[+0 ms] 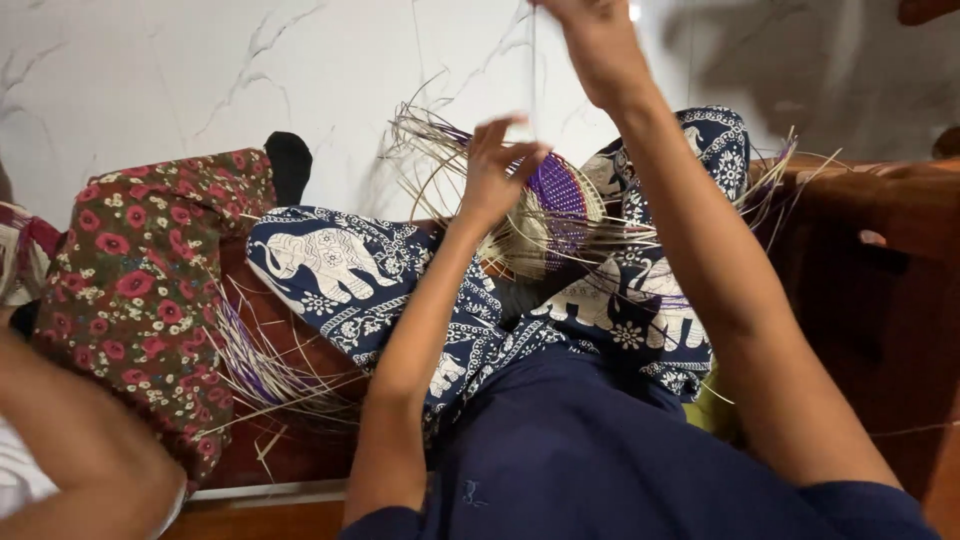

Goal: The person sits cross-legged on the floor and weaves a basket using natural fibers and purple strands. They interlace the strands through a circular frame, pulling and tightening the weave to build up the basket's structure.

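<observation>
A half-woven basket (545, 215) of purple and pale cane strips rests between my knees on my blue trousers with white elephant print. Loose strip ends (430, 135) fan out from its rim. My left hand (495, 170) hovers just above the basket, fingers pinched around a thin pale strip. My right hand (600, 45) is raised high near the top edge, pulling the same thin strip (533, 70) upward; its fingertips are cut off by the frame.
Another person sits at my left in red floral trousers (150, 280), an arm (80, 450) showing at the lower left. A bundle of purple and pale strips (265, 375) lies on the wooden bench (880, 290). A white marble floor (200, 80) lies beyond.
</observation>
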